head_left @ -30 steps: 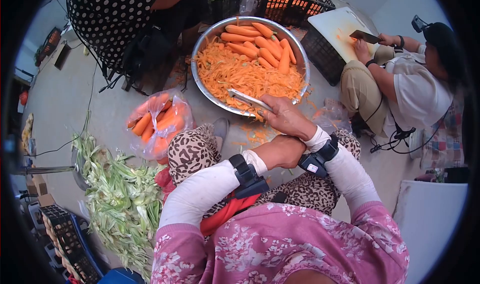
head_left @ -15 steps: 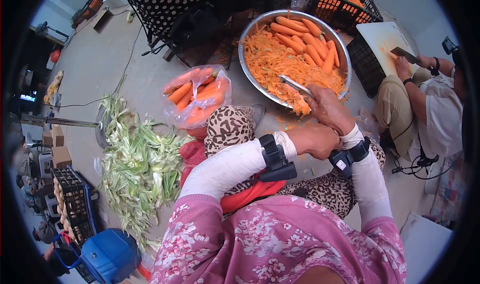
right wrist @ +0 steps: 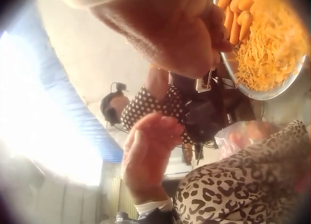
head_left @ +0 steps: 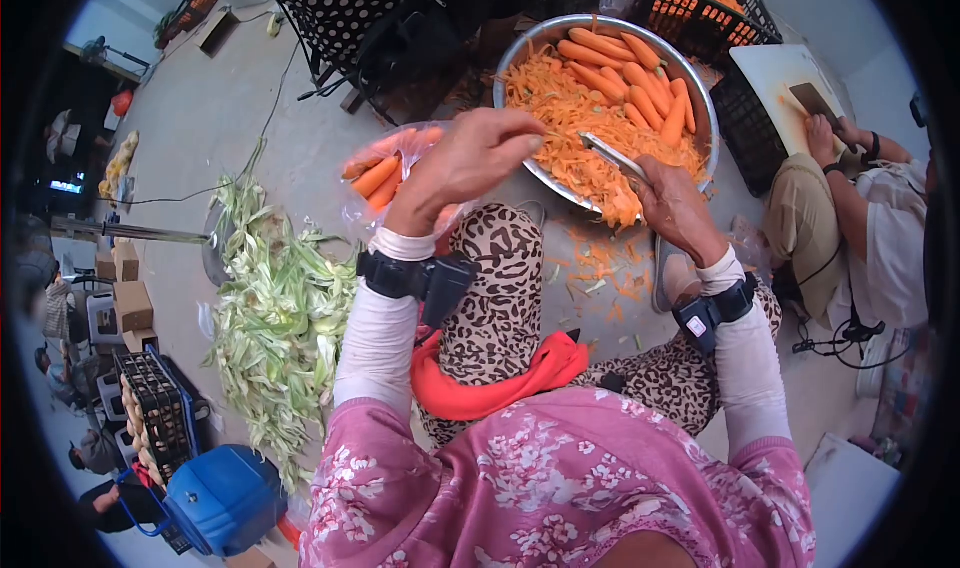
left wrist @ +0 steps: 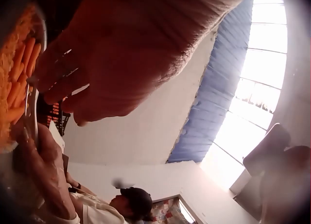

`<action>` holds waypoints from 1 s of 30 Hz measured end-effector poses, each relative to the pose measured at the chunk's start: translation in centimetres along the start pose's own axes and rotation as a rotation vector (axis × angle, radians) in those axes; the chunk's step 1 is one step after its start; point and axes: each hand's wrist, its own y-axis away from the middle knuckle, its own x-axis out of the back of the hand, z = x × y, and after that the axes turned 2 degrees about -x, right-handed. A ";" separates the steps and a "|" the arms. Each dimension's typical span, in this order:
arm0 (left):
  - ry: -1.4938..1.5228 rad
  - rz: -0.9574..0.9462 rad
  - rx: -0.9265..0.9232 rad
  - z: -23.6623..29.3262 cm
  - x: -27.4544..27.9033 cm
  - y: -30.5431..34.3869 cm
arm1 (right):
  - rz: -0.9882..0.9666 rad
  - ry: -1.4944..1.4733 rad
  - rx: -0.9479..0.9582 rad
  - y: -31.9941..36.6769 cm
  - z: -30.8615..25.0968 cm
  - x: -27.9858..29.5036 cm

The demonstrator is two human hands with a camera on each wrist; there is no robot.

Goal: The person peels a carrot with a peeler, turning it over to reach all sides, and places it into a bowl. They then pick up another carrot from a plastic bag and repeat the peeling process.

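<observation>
Concrete floor (head_left: 200,148) w/ a big heap of green husks (head_left: 270,308) on the left. Far right, a wide steel bowl (head_left: 522,50): shredded carrot (head_left: 560,118) on its near side, whole carrots (head_left: 625,73) at the far side. Clear bag of carrots (head_left: 375,183) sits left of the bowl, by the seated person's knee. Left hand (head_left: 470,158) is raised over the bag, fingers loosely bent, holding nothing. Right hand (head_left: 675,208) grips a metal slicer (head_left: 610,156) at the bowl's near rim, blade over the shreds.
</observation>
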 end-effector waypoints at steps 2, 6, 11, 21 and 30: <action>0.114 0.184 0.135 -6.3 2.2 2.0 | 0.013 -0.023 -0.014 0.0 0.1 0.0; 0.213 0.451 0.484 -14.9 4.9 7.1 | 0.024 -0.048 -0.015 -0.2 0.1 0.3; -0.151 0.628 0.686 -24.4 4.7 9.7 | 0.027 -0.025 0.009 -0.2 -0.2 0.3; -0.794 0.519 0.571 -21.4 1.4 7.3 | -0.021 -0.014 -0.033 -0.3 0.1 0.0; -1.140 0.325 0.531 -21.4 0.7 8.6 | -0.070 -0.004 -0.056 -0.1 -0.4 0.7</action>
